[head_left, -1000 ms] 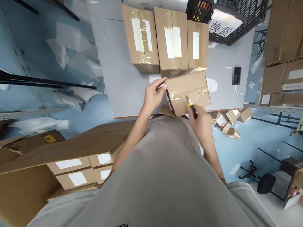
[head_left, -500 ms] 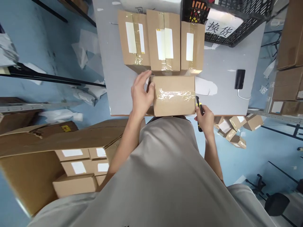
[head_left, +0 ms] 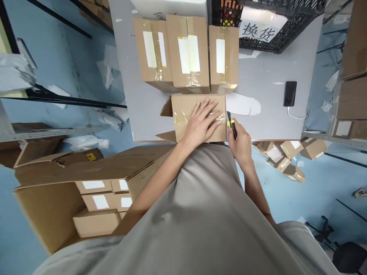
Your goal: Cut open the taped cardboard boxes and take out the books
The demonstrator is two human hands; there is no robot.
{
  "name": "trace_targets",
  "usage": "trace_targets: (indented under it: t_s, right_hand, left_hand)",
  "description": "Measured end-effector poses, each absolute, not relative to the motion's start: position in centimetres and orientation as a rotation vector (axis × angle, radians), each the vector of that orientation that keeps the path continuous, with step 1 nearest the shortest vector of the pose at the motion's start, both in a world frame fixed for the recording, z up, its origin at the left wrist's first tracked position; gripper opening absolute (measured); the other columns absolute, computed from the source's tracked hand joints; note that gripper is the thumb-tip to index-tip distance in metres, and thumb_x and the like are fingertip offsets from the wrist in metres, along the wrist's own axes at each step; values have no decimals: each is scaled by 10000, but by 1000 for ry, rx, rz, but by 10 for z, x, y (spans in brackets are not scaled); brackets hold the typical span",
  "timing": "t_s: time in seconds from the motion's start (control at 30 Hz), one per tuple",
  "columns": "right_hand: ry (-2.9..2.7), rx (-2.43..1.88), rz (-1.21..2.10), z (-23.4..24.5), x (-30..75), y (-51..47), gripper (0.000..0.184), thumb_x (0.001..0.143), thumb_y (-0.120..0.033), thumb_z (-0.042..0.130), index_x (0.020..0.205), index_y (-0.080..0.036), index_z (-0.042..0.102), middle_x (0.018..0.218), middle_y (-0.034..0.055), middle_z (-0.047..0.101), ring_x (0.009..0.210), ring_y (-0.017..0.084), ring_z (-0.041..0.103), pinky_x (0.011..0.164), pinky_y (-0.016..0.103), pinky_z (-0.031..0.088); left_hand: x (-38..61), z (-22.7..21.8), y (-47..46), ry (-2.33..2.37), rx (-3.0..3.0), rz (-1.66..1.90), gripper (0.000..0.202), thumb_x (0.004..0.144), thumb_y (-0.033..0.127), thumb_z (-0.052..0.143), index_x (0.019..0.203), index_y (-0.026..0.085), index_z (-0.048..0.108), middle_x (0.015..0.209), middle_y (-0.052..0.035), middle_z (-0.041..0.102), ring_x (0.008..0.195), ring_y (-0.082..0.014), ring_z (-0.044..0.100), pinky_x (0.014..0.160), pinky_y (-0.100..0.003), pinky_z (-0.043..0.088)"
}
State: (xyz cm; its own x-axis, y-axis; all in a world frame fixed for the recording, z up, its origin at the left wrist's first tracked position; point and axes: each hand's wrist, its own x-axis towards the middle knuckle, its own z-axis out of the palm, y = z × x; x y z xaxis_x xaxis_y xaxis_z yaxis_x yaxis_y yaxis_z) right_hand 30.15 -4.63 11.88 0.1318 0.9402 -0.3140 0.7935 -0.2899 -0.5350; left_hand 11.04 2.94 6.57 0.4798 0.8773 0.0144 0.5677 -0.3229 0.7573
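A brown cardboard box [head_left: 183, 105] lies at the table's front edge, clear tape across its upper face. Flaps stand open at its left end. My left hand [head_left: 200, 123] rests flat on top of it, fingers spread. In my right hand [head_left: 240, 143] is a black and yellow utility knife [head_left: 233, 126], held at the box's right end with its tip pointing away from me. Whether the blade touches the cardboard I cannot tell.
Three taped boxes [head_left: 187, 53] with white labels stand behind. A black crate [head_left: 275, 46] is at the back right, a phone [head_left: 290, 93] on a cable at the right. A large open carton [head_left: 43, 214] holding boxes stands at my left. Several small boxes [head_left: 289, 152] lie on the floor.
My left hand has moved from the box's left end onto its top. The box has shifted left on the picture, its left flaps now showing. The knife has come up beside the right end.
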Motion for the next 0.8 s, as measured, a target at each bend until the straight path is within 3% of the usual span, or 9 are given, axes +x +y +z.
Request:
trace_targets:
  t_s: [0.47, 0.67, 0.8]
  right_hand:
    - [-1758, -2266, 891, 134, 290, -48, 574, 1142, -220, 394, 1685, -126, 550, 1461, 210, 780, 1301, 328, 765, 1086, 432, 612]
    - [-1777, -2431, 903, 146, 279, -46, 580, 1150, -207, 373, 1700, -104, 530, 1479, 214, 779, 1270, 328, 788, 1059, 397, 602]
    - [-1782, -2629, 910, 163, 263, -39, 593, 1162, -198, 382, 1740, -96, 467, 1330, 221, 834, 1185, 348, 823, 1007, 406, 605]
  left_hand:
    - [113, 64, 24, 1185, 2011, 595, 468, 1117, 650, 605, 1458, 369, 761, 1740, -79, 606, 1749, -373, 380, 1453, -724, 194]
    - [115, 64, 24, 1156, 2035, 606, 440, 1139, 581, 587, 1479, 352, 746, 1767, -79, 577, 1756, -360, 366, 1463, -709, 196]
    - [115, 63, 23, 1136, 2041, 607, 465, 1129, 597, 610, 1507, 351, 725, 1781, -89, 557, 1757, -374, 359, 1460, -726, 188]
